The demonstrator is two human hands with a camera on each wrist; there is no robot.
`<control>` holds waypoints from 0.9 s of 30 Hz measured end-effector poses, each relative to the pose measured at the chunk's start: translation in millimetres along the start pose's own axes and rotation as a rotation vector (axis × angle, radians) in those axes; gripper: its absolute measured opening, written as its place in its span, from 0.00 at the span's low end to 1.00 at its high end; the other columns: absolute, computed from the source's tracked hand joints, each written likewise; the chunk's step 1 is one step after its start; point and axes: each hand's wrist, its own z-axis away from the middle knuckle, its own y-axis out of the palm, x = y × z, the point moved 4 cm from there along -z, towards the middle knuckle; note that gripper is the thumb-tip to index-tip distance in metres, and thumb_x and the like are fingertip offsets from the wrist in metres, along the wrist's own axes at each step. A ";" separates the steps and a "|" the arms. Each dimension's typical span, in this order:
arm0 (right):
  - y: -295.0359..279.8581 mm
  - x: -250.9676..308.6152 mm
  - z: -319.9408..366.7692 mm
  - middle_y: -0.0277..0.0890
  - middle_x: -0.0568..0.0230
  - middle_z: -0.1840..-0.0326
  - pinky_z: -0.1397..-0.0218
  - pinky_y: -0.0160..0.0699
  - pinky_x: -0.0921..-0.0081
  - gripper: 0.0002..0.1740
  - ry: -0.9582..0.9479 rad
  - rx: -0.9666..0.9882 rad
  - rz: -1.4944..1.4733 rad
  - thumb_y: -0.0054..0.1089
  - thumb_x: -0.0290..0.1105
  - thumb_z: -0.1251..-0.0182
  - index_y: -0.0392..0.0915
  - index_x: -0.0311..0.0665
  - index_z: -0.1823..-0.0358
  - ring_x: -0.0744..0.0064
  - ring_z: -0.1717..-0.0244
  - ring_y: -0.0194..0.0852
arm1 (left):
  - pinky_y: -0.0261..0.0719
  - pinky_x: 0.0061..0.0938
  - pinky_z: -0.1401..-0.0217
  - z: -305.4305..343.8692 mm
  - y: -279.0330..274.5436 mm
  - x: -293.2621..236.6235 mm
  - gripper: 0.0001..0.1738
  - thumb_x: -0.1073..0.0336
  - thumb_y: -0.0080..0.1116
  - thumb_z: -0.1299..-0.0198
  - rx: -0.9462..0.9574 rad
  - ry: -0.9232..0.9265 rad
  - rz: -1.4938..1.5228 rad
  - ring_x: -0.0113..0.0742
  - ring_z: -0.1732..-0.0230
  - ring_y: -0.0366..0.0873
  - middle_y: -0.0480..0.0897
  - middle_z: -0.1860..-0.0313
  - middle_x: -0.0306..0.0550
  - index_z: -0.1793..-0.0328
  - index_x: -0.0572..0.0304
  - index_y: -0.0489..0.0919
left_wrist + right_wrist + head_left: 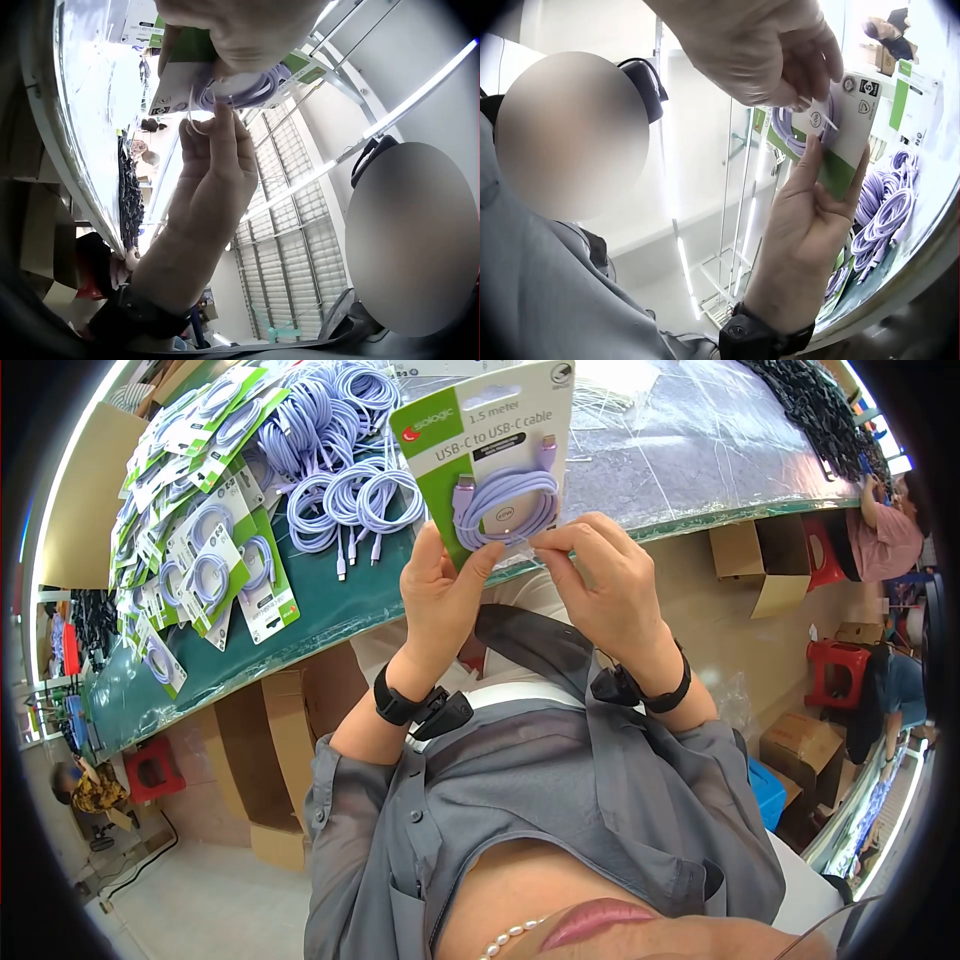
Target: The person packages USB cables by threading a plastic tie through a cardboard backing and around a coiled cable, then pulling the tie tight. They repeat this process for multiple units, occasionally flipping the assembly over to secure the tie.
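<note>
My left hand holds a white and green retail card upright, its thumb on the front near the lower edge. On the card sits a coiled lilac USB-C cable, both plugs pointing up. With thumb and index finger, my right hand pinches a thin white tie at the bottom of the coil. That white tie stands out from the coil in the right wrist view, and a loop of it shows in the left wrist view.
A heap of carded cables lies on the table's left. Beside it are loose coiled lilac cables. Thin white strands lie behind the card. Cardboard boxes stand below the table edge, and other people sit farther off.
</note>
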 end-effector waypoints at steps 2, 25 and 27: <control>1.8 -0.3 0.0 0.74 0.59 0.72 0.64 0.72 0.66 0.05 -0.011 0.004 0.016 0.62 0.21 0.47 0.77 0.35 0.68 0.57 0.69 0.73 | 0.73 0.19 0.49 1.1 -1.7 0.3 0.21 0.79 0.59 0.41 -0.015 0.008 -0.044 0.23 0.52 0.75 0.80 0.52 0.42 0.42 0.66 0.70; 5.3 -11.3 28.2 0.75 0.50 0.60 0.53 0.74 0.64 0.10 0.046 0.016 -0.312 0.57 0.20 0.42 0.75 0.30 0.58 0.53 0.59 0.75 | 0.85 0.36 0.51 22.7 16.3 -47.2 0.15 0.77 0.68 0.58 0.164 0.761 -0.670 0.53 0.54 0.82 0.79 0.57 0.53 0.60 0.57 0.83; 3.8 -11.7 30.6 0.75 0.50 0.59 0.51 0.73 0.64 0.10 0.031 0.012 -0.330 0.57 0.21 0.41 0.74 0.30 0.57 0.54 0.58 0.75 | 0.86 0.34 0.54 22.7 16.9 -46.9 0.17 0.74 0.70 0.61 0.156 0.805 -0.721 0.51 0.54 0.83 0.78 0.58 0.50 0.61 0.52 0.84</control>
